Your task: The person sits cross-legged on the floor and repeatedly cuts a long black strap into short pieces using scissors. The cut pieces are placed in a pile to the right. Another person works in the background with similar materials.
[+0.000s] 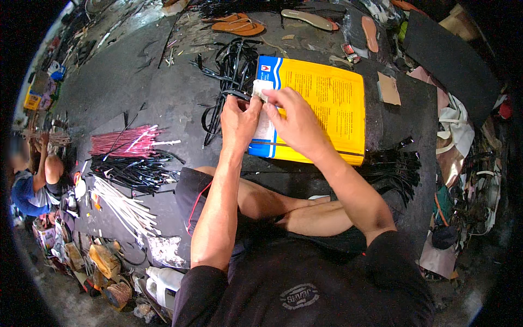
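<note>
In front of me a yellow, blue and white rectangular can (332, 109) lies on its side. My left hand (238, 120) is closed at its left edge, pinching a black strip (238, 95). That strip runs into a loose tangle of glossy black strips (235, 62) just beyond. A small crumpled white piece (262, 88), perhaps cloth or paper, sits between my hands at the can's corner. My right hand (297, 120) reaches over the can, its curled fingers at this white piece. The exact contact of the right fingertips is partly hidden.
Pink strips (122, 141), black strips (133, 173) and white strips (122, 207) lie in bundles at left. More black strips (395, 171) spread at right. Brown sandals (239, 26) and insoles (309, 19) lie at the far side. Another person (32, 182) sits at far left.
</note>
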Motion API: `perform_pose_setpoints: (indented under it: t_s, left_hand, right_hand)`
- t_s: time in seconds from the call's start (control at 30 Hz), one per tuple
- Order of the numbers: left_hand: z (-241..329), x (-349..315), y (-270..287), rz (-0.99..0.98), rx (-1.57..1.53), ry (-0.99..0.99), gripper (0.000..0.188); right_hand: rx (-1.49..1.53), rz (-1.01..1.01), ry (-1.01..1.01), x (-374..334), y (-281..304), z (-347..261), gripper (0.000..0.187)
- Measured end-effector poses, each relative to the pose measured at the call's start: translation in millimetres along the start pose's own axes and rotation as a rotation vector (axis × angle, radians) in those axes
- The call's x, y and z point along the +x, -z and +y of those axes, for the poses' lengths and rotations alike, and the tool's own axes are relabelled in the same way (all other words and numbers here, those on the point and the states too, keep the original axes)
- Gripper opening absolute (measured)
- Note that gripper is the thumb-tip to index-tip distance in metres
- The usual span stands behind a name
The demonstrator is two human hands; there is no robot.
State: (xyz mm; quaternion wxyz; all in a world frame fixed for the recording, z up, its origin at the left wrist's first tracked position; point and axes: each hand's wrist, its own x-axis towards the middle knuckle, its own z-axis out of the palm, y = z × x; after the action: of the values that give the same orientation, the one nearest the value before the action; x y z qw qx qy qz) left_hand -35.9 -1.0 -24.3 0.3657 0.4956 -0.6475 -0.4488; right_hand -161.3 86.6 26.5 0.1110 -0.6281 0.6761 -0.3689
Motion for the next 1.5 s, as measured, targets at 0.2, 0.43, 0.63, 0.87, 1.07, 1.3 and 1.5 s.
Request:
perform_pose_setpoints:
  t_s: [0.2, 0.43, 0.63, 0.87, 1.07, 1.3, 1.5]
  left_hand:
    - [-19.4, -7.4, -0.8, -0.095, -0.664, 0.269, 0.037]
    - [32.0, 86.0, 81.6, -0.217, -0.704, -0.054, 0.021]
    - [86.5, 106.1, 165.6, -0.599, -0.614, -0.172, 0.053]
    - [-5.5, -6.0, 114.9, -0.118, 0.004, -0.109, 0.052]
    - [31.5, -145.4, 45.8, -0.727, -0.112, -0.054, 0.03]
    - [32.5, -175.5, 0.6, -0.938, -0.168, 0.09, 0.027]
    - [17.1, -185.6, -8.5, -0.89, -0.138, 0.157, 0.027]
  right_hand:
    - [-0.336, 0.087, 0.124, -25.4, -22.7, -9.5, 0.039]
    - [-0.065, 0.301, 0.118, -39.2, -20.5, -12.2, 0.043]
    - [0.08, 0.435, 0.033, -130.2, 34.5, -13.4, 0.041]
    - [0.12, 0.708, -0.48, -266.0, 150.4, 85.4, 0.021]
    - [-0.193, 0.443, -0.711, -296.3, 197.1, 202.6, 0.024]
    - [-0.519, -0.037, -0.358, -269.3, 171.4, 269.8, 0.023]
    - [-0.49, -0.024, -0.252, -273.0, 186.0, 271.3, 0.017]
